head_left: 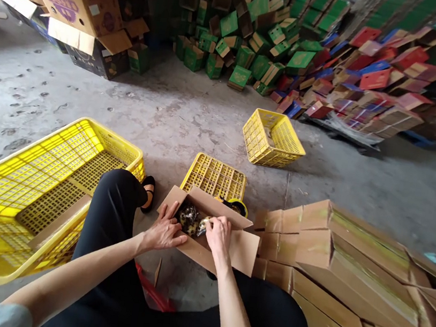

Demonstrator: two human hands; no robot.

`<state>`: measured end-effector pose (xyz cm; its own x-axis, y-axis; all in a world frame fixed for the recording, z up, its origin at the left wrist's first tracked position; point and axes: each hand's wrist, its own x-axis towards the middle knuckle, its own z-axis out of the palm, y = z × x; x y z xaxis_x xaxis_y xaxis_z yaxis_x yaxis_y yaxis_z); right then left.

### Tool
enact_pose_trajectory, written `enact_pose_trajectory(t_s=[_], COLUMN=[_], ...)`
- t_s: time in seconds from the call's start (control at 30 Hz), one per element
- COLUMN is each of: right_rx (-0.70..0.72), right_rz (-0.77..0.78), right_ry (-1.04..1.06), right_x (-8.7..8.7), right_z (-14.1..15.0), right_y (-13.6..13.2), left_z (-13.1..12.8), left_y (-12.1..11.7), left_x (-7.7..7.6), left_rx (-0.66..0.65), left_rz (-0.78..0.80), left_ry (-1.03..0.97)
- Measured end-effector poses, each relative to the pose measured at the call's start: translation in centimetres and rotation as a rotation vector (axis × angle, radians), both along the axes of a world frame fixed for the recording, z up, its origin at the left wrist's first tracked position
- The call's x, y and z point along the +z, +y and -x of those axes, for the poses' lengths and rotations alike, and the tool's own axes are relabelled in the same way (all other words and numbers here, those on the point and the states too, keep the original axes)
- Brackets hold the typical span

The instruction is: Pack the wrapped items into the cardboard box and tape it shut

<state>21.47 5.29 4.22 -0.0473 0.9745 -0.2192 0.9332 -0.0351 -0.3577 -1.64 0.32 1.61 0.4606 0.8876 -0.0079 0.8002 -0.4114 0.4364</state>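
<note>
A small open cardboard box [244,251] is tilted between my knees, its flaps spread outward. Inside lie several dark and pale pieces in shiny clear plastic bags [189,218]; their kind is too small to make out. My left hand [164,229] rests on the box's left flap and rim, fingers stretched out and thumb apart. Reaching in from the right, my right hand [219,234] has its fingers closed on a small pale piece in clear plastic [203,225]. The hand partly covers that piece and the box's contents.
Beyond the box sits an upturned yellow crate [216,177], with a roll of tape [239,206] beside it. A large yellow crate [123,145] is at left, another yellow crate [271,155] farther off. Flattened cartons [372,277] are stacked right. Green boxes [252,63] pile up behind.
</note>
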Motion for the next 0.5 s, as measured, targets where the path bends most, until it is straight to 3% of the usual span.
enact_pose_trajectory(t_s=[0.07,0.17,0.3,0.4,0.5], right_rx=[0.078,0.229,0.172,0.116,0.086], right_rz=[0.006,0.092,0.172,0.149,0.082], right_ry=[0.001,0.04,0.027,0.029,0.051], right_x=[0.2,-0.8,-2.7,-2.8,-1.3], right_z=[0.8,3.1,4.8,3.1,0.1], right_y=[-0.1,0.4,1.1,0.8,-0.3], left_z=[0.0,0.0,0.0,0.0,0.2], left_y=[0.0,-0.1,-0.3,-0.3,-0.3], left_x=[-0.1,-0.2,0.0,0.4,0.8], left_rx=[-0.001,0.002,0.002,0.012,0.008], left_rz=[-0.011,-0.044,-0.047,-0.024,-0.022], left_ry=[-0.004,-0.011,-0.006,-0.016,-0.039])
